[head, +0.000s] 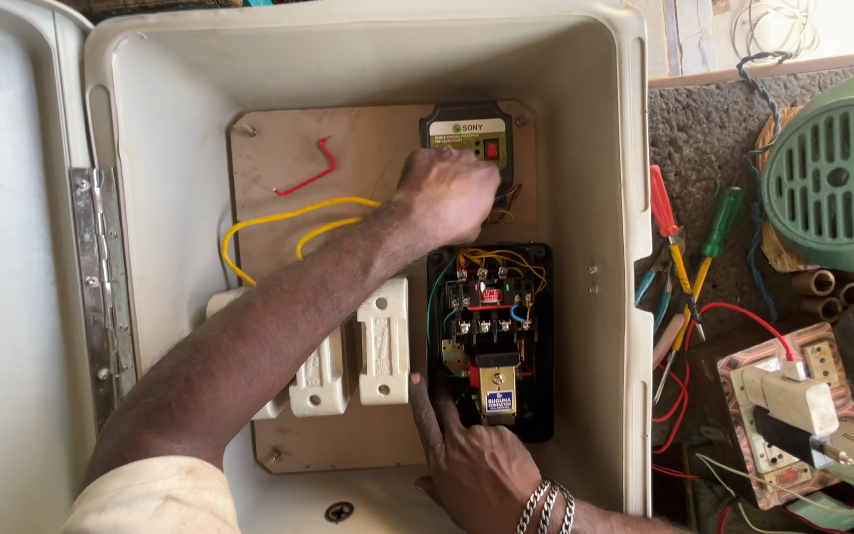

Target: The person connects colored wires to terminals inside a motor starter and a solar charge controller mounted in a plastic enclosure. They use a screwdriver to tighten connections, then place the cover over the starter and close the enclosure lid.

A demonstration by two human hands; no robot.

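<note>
Wires (502,203) under left hand (444,198), above contactor (488,341).

The enclosure box (605,148) is showing smooth, slightly glossy cream plastic. Its hinge (101,287) is presenting as bare metal, dull and scuffed. The backboard (279,148) is looking like matt brown fibreboard or plywood; which one cannot be told. The fuse holders (384,341) are appearing as glossy white ceramic or plastic. The starter casing (536,336) is showing black plastic. The wires (279,215) are carrying smooth plastic sheathing. The bracelet (546,506) is gleaming as polished metal chain. The screwdriver handles (662,203) are looking translucent plastic.
</note>
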